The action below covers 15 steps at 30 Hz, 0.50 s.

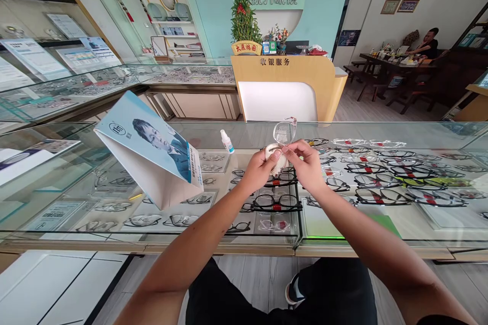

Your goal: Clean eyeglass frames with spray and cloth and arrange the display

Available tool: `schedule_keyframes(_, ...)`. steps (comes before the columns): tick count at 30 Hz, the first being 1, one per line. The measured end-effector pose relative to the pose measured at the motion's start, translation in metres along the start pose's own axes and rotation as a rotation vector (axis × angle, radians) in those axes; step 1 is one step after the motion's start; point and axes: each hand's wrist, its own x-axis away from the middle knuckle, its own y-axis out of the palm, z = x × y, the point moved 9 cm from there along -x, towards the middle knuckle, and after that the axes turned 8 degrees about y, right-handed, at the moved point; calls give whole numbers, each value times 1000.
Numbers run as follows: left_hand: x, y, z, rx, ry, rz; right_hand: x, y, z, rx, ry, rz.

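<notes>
Over the glass counter, a pair of clear-framed eyeglasses is held on edge with one lens upward. An off-white cloth is bunched at its lower part and hides the other lens. My left hand is closed around the cloth, thumb on top. My right hand pinches the eyeglasses at their lower side with thumb and fingers, touching the cloth. To the left of my hands, a small white spray bottle with a blue label stands on the counter.
A folded cardboard sign stands at left on the glass display counter. Several spectacle frames lie in rows beneath and right of my hands. Beyond are a wooden cashier desk and a person seated at a dark table.
</notes>
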Motion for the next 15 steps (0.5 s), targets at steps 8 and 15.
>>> schedule_keyframes(8, 0, -2, -5, 33, -78, -76, -8, -9, 6, -135, 65, 1)
schedule_keyframes(15, -9, -40, -22, 131, -124, 153, -12, -22, -19, -68, -34, -20)
